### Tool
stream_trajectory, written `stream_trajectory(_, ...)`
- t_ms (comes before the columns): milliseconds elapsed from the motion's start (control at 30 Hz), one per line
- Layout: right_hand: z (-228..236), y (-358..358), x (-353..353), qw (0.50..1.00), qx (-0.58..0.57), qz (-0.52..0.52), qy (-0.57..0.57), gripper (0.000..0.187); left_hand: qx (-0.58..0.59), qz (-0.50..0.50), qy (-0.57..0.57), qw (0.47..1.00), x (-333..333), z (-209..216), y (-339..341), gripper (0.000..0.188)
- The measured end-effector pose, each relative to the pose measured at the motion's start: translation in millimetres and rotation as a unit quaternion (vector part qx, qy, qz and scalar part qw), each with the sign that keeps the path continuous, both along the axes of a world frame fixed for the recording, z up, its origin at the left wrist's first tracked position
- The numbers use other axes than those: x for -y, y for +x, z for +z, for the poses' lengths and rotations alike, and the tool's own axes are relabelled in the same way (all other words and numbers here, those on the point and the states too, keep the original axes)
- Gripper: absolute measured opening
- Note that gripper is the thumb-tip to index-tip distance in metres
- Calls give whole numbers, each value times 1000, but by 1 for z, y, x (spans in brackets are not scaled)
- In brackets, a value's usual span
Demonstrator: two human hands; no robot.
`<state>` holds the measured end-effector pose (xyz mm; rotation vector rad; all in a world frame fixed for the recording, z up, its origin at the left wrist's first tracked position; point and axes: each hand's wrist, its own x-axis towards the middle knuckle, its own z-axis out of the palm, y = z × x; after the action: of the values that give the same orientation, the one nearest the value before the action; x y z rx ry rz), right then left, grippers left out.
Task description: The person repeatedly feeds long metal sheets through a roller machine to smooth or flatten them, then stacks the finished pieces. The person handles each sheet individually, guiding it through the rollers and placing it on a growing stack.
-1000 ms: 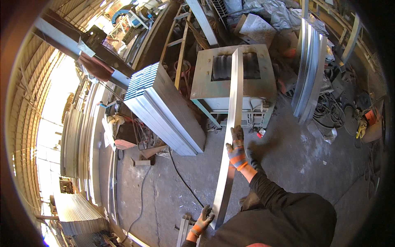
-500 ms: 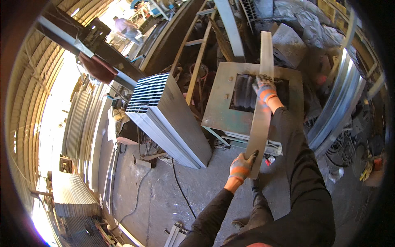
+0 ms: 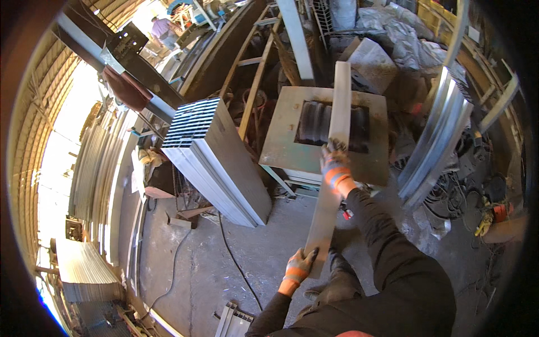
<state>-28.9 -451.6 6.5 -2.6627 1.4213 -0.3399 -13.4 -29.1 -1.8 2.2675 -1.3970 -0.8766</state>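
Note:
A long flat metal bar (image 3: 340, 101) slants from the machine down toward my legs. My left hand (image 3: 297, 267), in a grey and orange work glove, is closed round its lower end with the thumb on top. Further up, my right hand (image 3: 336, 163) in a matching glove grips the bar's left edge, its fingers wrapped partly out of sight. The bar's upper part passes above a greenish metal machine table (image 3: 278, 135). A rectangular opening in that table shows a dark, ribbed roller-like surface (image 3: 315, 123), partly covered by the bar.
Left of the table stands a tall stack of metal profiles (image 3: 224, 180). Bent-looking long profiles (image 3: 435, 140) lean at the right. A black cable (image 3: 236, 258) crosses the floor, and short profile pieces (image 3: 233, 320) lie near the bottom. Another person (image 3: 163, 32) is far off at upper left.
The bar and both hands have shifted left and lower in the picture. My right hand sits nearer to me than before. The whole view has also moved slightly.

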Motion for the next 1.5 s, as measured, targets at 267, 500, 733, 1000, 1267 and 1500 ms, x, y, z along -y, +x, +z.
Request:
stream_trajectory(267,8,-54,-264,997,38,44,-45,57,-86,129,11,988,-265,12,-57,64)
stream_trajectory(500,28,-83,-438,996,78,44,-30,56,-87,174,3,981,-436,29,-86,71)
stream_trajectory(733,31,-96,-477,995,62,68,36,72,13,208,78,975,-478,58,-105,85)
stream_trajectory(1000,63,-118,-515,891,-109,435,70,101,113,237,57,963,-577,95,-103,76)
stream_trajectory(1267,188,-2,-565,737,-87,647,-177,52,465,145,122,865,-684,302,44,40)
stream_trajectory(1500,338,39,-615,747,397,532,-36,64,499,352,-536,583,-635,456,-9,64)
